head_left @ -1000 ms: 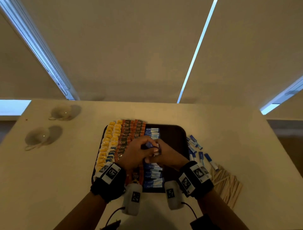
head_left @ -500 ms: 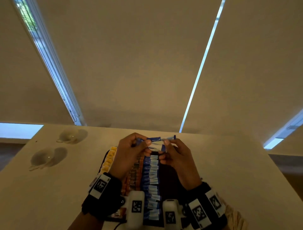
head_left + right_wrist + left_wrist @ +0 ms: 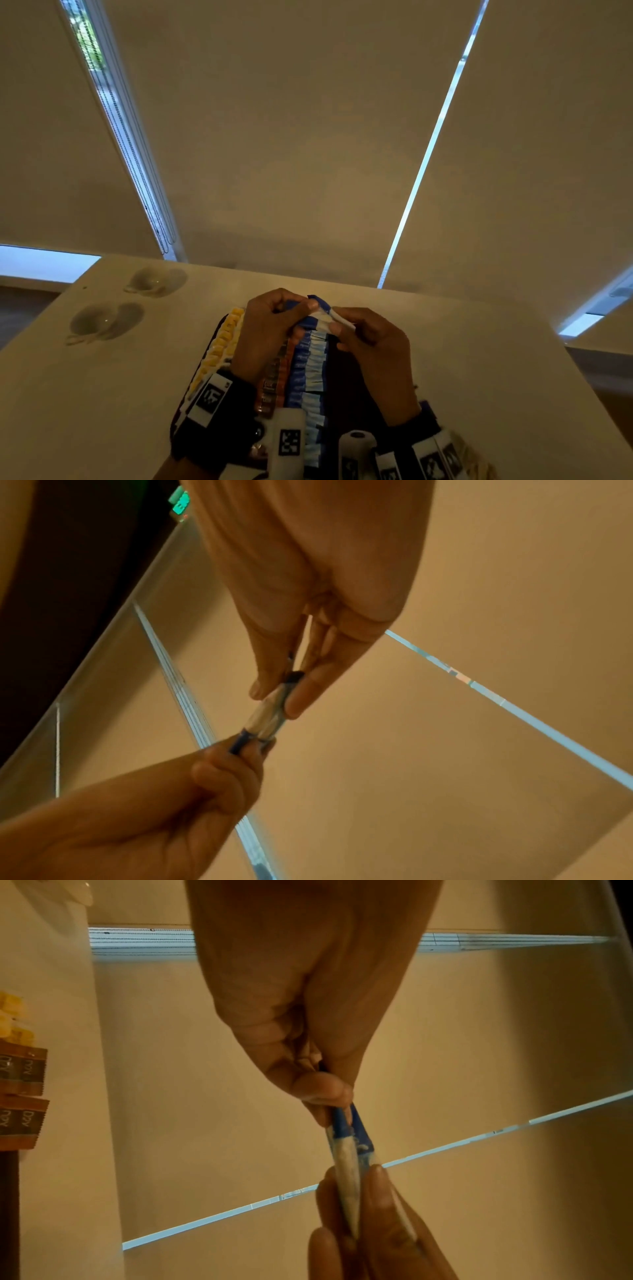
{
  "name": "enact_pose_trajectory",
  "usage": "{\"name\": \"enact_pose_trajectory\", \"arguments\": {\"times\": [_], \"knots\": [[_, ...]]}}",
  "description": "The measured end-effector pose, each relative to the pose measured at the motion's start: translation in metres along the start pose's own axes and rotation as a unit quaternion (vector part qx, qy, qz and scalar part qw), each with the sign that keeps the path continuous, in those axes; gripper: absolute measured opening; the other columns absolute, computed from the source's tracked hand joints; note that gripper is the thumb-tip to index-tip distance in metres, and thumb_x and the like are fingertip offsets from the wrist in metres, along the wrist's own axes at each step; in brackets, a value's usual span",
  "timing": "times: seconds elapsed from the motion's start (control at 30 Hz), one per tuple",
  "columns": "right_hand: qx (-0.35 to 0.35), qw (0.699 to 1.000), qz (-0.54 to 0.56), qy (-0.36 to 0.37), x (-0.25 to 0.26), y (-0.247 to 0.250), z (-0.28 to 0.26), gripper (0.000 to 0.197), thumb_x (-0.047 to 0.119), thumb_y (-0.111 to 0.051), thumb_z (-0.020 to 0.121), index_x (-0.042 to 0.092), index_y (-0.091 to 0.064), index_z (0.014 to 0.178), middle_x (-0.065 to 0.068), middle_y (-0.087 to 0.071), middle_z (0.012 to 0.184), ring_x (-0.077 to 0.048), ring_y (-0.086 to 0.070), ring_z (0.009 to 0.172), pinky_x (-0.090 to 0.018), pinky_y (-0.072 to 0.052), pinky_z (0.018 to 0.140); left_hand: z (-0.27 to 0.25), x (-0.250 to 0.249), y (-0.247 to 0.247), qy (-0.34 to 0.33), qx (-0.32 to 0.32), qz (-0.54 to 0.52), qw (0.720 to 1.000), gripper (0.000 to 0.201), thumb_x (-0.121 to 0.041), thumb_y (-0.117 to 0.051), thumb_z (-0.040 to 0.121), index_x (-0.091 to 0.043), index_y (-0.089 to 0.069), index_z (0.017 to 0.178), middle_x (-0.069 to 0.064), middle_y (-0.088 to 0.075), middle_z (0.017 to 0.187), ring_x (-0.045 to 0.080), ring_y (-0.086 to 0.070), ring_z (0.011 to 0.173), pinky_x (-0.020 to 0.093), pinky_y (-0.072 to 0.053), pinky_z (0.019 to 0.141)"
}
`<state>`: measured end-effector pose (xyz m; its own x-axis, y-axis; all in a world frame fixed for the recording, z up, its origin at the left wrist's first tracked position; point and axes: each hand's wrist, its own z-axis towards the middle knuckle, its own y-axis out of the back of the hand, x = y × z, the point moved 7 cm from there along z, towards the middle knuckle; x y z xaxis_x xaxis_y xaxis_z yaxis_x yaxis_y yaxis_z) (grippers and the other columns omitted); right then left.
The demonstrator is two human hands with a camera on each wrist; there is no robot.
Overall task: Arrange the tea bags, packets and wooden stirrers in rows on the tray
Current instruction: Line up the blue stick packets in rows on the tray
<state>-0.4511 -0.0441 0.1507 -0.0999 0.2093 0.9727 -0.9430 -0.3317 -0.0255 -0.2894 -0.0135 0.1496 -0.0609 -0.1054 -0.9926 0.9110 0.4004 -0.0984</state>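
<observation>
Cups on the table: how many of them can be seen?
2. Both stand on the table, left of the tray: one cup near the far edge, the other cup nearer the person. Others may be out of view.

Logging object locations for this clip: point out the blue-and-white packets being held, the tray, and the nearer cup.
blue-and-white packets (image 3: 349, 1139), left wrist view, blue-to-white middle.
tray (image 3: 356, 394), head view, bare dark floor.
nearer cup (image 3: 92, 320), head view, bowl.

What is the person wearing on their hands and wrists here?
Both hands, left hand and right hand, are bare. Each wrist carries a black band with white tags printed with black square codes, plus a white cylindrical camera unit also bearing a code. No sleeves are visible.
</observation>
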Motion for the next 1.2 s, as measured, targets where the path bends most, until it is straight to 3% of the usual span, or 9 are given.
{"name": "enact_pose_trajectory", "arguments": {"times": [0.13, 0.27, 0.37, 0.43, 0.57, 0.77, 0.83, 0.97, 1.2], "knots": [[-0.016, 0.999, 0.031, -0.001, -0.001, 0.007, 0.001, 0.018, 0.003, -0.067, 0.08, 0.017, -0.076, 0.086, -0.004, -0.074, 0.083, -0.016, -0.069, 0.076, -0.021, -0.051, 0.067, 0.001, 0.002, -0.005, 0.031, 0.043, 0.002, 0.999, 0.016, -0.01, -0.07, 0.079, 0.006, -0.066, 0.082, 0.002, -0.055, 0.047, 0.009, -0.045, 0.037, 0.017, -0.038, 0.041], [-0.036, 0.998, 0.052, -0.027, -0.004, 0.014, 0.004, 0.017, -0.005, -0.063, 0.082, 0.001, -0.074, 0.092, -0.005, -0.075, 0.08, -0.016, -0.071, 0.075, -0.019, -0.053, 0.066, 0.001, 0.002, -0.01, 0.042, 0.081, 0.03, 0.995, 0.013, -0.013, -0.072, 0.074, -0.002, -0.071, 0.081, 0.02, -0.063, 0.065, 0.013, -0.052, 0.046, 0.019, -0.043, 0.044], [-0.038, 0.999, -0.003, -0.036, -0.015, 0.021, 0.007, 0.018, 0.003, -0.065, 0.085, 0.013, -0.075, 0.075, -0.009, -0.071, 0.073, -0.028, -0.067, 0.068, -0.031, -0.056, 0.067, 0.001, 0.003, -0.011, 0.044, 0.115, 0.06, 0.991, 0.015, -0.01, -0.074, 0.073, -0.004, -0.072, 0.087, 0.015, -0.065, 0.066, 0.013, -0.054, 0.046, 0.019, -0.044, 0.045], [-0.044, 0.996, 0.001, -0.073, -0.023, 0.025, 0.008, 0.024, 0.005, -0.063, 0.086, 0.017, -0.072, 0.067, -0.007, -0.068, 0.065, -0.022, -0.065, 0.061, -0.029, -0.056, 0.062, 0.001, 0.004, -0.012, 0.039, 0.132, 0.083, 0.987, 0.014, -0.008, -0.074, 0.074, -0.004, -0.072, 0.088, 0.008, -0.065, 0.063, 0.012, -0.055, 0.047, 0.019, -0.045, 0.045], [-0.024, 0.994, 0.006, -0.111, -0.028, 0.022, 0.006, 0.019, 0.011, -0.063, 0.087, 0.009, -0.07, 0.07, -0.002, -0.066, 0.06, -0.011, -0.063, 0.054, -0.021, -0.051, 0.056, 0.001, 0.002, -0.013, -0.002, 0.136, 0.128, 0.982, 0.017, -0.022, -0.068, 0.082, -0.005, -0.071, 0.078, 0.003, -0.057, 0.051, 0.011, -0.05, 0.044, 0.018, -0.04, 0.047], [-0.02, 0.994, 0.013, -0.107, -0.028, 0.022, 0.006, 0.012, 0.017, -0.065, 0.086, 0.009, -0.074, 0.083, -0.002, -0.066, 0.071, -0.015, -0.062, 0.067, -0.035, -0.055, 0.066, 0.002, 0.014, -0.011, 0.051, 0.135, 0.095, 0.985, 0.035, -0.022, -0.065, 0.083, 0.013, -0.062, 0.081, 0.005, -0.052, 0.051, 0.01, -0.044, 0.042, 0.016, -0.037, 0.045], [-0.005, 0.994, 0.017, -0.112, -0.028, 0.014, 0.007, 0.011, 0.016, -0.065, 0.086, 0.01, -0.074, 0.08, -0.002, -0.066, 0.07, -0.016, -0.062, 0.067, -0.03, -0.053, 0.063, 0.003, 0.015, -0.013, 0.052, 0.143, 0.106, 0.983, 0.035, -0.019, -0.066, 0.084, 0.015, -0.06, 0.08, 0.006, -0.052, 0.05, 0.01, -0.045, 0.041, 0.017, -0.038, 0.045], [0.013, 0.993, 0.015, -0.119, -0.033, 0.007, 0.008, 0.01, 0.01, -0.067, 0.084, 0.009, -0.074, 0.077, -0.002, -0.067, 0.065, -0.014, -0.062, 0.062, -0.021, -0.048, 0.06, 0.003, 0.018, -0.014, 0.056, 0.145, 0.109, 0.982, 0.031, -0.018, -0.069, 0.082, 0.011, -0.062, 0.074, 0.005, -0.054, 0.049, 0.01, -0.047, 0.039, 0.019, -0.038, 0.045], [0.02, 0.994, 0.005, -0.112, -0.036, 0.006, 0.01, 0.011, 0.009, -0.071, 0.08, 0.016, -0.077, 0.075, -0.009, -0.073, 0.075, -0.02, -0.068, 0.071, -0.029, -0.055, 0.067, -0.002, 0.018, -0.011, 0.016, 0.099, 0.089, 0.991, 0.025, -0.015, -0.062, 0.088, -0.004, -0.065, 0.066, -0.002, -0.054, 0.047, 0.008, -0.047, 0.041, 0.017, -0.04, 0.047]]}}
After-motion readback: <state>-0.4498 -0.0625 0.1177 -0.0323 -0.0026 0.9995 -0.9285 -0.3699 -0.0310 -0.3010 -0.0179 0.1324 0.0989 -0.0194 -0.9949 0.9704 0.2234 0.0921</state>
